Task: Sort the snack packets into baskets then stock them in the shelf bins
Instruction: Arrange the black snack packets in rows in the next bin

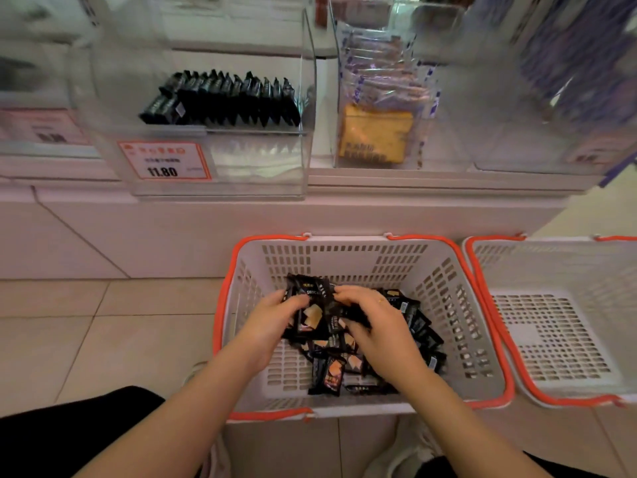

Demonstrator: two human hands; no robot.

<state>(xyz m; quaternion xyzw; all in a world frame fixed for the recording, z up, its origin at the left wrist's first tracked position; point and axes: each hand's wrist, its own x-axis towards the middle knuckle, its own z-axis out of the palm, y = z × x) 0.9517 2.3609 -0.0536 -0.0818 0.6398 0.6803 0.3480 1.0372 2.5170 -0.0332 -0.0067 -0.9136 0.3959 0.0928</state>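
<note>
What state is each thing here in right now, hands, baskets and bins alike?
Left hand: gripping black snack packets.
Right hand: gripping packets from the same pile.
White slotted plastic basket with orange rim: partly filled.
Second white basket: empty.
Clear acrylic shelf bin: part stocked, black packets upright.
Neighbouring clear bin: holds transparent-wrapped packets.

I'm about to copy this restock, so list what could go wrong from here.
1. Both hands, left hand and right hand, gather a loose bunch of black packets from the basket; some may slip out on the lift.
2. The clear bin already holds an upright row of black packets; dropping a bunch in could topple it.
</note>
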